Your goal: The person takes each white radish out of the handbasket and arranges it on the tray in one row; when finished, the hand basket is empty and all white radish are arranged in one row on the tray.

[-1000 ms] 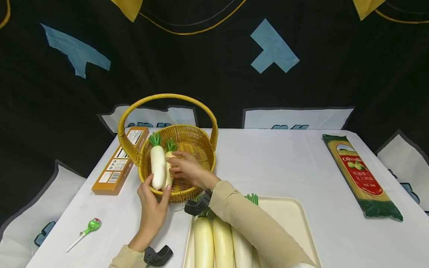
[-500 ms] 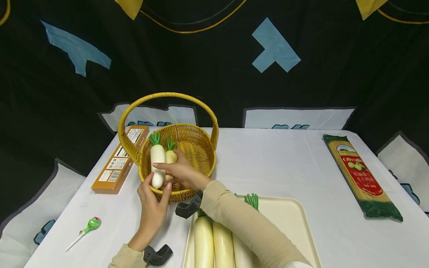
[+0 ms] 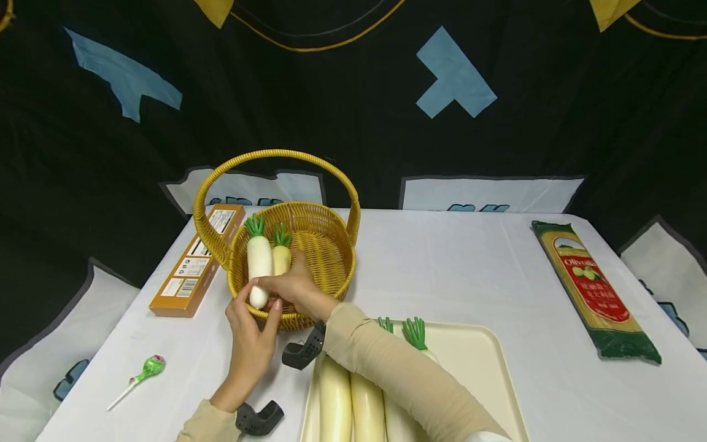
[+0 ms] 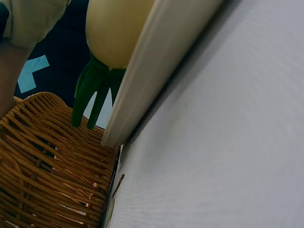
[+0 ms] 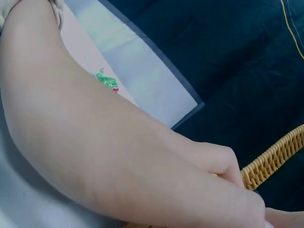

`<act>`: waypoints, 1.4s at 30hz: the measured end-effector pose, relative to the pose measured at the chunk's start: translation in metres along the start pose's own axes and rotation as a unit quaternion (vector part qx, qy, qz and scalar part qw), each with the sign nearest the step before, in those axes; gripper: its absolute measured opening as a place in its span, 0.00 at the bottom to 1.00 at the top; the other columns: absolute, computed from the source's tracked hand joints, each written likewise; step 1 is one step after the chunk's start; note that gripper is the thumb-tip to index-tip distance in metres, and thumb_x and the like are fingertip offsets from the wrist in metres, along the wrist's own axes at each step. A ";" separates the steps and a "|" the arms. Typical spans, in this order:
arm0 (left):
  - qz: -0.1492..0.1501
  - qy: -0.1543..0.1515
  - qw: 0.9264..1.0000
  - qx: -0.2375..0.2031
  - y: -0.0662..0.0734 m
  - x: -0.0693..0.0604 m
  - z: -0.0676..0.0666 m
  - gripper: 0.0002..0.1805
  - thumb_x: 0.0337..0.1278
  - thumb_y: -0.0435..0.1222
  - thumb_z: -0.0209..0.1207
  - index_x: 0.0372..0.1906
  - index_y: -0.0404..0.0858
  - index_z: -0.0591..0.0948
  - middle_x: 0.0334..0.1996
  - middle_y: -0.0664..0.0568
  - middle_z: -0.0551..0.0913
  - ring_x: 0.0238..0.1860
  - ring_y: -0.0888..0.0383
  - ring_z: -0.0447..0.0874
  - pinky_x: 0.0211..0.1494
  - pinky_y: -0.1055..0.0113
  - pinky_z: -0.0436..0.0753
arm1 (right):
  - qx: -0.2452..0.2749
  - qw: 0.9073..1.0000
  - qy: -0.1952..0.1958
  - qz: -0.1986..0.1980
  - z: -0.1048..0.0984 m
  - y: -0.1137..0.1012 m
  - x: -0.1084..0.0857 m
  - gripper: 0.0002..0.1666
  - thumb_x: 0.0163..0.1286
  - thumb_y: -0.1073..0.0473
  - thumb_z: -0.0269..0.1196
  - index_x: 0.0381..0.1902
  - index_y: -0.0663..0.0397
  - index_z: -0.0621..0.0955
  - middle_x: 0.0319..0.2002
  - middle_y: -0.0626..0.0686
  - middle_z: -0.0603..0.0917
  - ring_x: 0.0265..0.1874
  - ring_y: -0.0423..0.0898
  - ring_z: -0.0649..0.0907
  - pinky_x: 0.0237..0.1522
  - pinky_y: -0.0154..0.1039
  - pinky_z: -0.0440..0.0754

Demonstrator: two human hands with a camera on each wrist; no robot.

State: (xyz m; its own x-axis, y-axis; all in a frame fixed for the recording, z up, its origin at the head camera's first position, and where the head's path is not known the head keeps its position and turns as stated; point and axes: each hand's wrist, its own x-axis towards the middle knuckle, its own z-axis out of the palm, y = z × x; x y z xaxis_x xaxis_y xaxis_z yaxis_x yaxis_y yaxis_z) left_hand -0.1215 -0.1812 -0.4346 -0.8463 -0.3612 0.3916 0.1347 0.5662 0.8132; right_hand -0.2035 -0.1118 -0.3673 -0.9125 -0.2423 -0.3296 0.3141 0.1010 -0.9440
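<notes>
In the head view a yellow wicker basket (image 3: 326, 252) with a tall handle holds two daikon radishes with green tops. The white daikon (image 3: 259, 258) lies at its left side, a shorter yellowish daikon (image 3: 281, 260) beside it. My right hand (image 3: 298, 287) reaches in over the front rim, gripping the yellowish daikon's lower part and covering it; its thumb crosses the white daikon's lower end. At the front rim my left hand (image 3: 251, 334) holds the basket, thumb and fingers spread beside the white daikon's tip. The right wrist view shows curled fingers (image 5: 218, 159).
A cream tray (image 3: 469, 350) with several more daikons (image 3: 335, 399) stands in front, partly under the right forearm. An orange-brown box (image 3: 193, 270) lies left of the basket, a lollipop (image 3: 151, 366) nearer the left edge. A pasta packet (image 3: 596, 288) lies far right.
My right hand has moved down and slightly left along the yellowish daikon, uncovering more of its upper part. My left hand stays at the rim.
</notes>
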 end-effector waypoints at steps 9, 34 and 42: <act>-0.013 -0.006 1.000 0.002 0.000 0.000 -0.001 0.33 0.58 0.40 0.54 0.65 0.37 0.54 0.58 0.31 0.54 0.59 0.43 0.53 0.57 0.47 0.59 | 0.025 1.000 -0.017 -0.006 -0.001 0.001 0.000 0.50 0.49 0.67 0.69 0.66 0.46 0.57 0.41 0.60 0.72 0.22 0.46 0.78 0.29 0.44 0.82; -0.033 -0.025 0.999 0.003 0.002 0.001 -0.002 0.34 0.59 0.43 0.52 0.66 0.38 0.51 0.59 0.31 0.51 0.61 0.40 0.52 0.57 0.45 0.58 | 0.104 0.988 -0.114 -0.013 -0.019 0.004 0.005 0.27 0.62 0.62 0.53 0.58 0.34 0.71 0.36 0.54 0.76 0.23 0.42 0.78 0.23 0.32 0.77; -0.031 -0.030 0.999 0.002 0.003 0.001 -0.004 0.34 0.60 0.43 0.51 0.66 0.37 0.50 0.60 0.31 0.50 0.62 0.39 0.51 0.57 0.44 0.57 | 0.127 0.980 -0.151 -0.010 -0.027 -0.001 -0.002 0.27 0.63 0.62 0.52 0.59 0.32 0.71 0.39 0.54 0.75 0.26 0.43 0.78 0.27 0.34 0.78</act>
State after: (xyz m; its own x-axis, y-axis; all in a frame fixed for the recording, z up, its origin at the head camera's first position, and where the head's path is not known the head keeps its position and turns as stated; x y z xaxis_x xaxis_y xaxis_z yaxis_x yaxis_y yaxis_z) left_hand -0.1196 -0.1824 -0.4303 -0.8823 -0.3502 0.3144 0.0799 0.5470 0.8333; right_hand -0.2090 -0.0857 -0.3651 -0.8112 -0.5211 -0.2651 0.3876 -0.1399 -0.9112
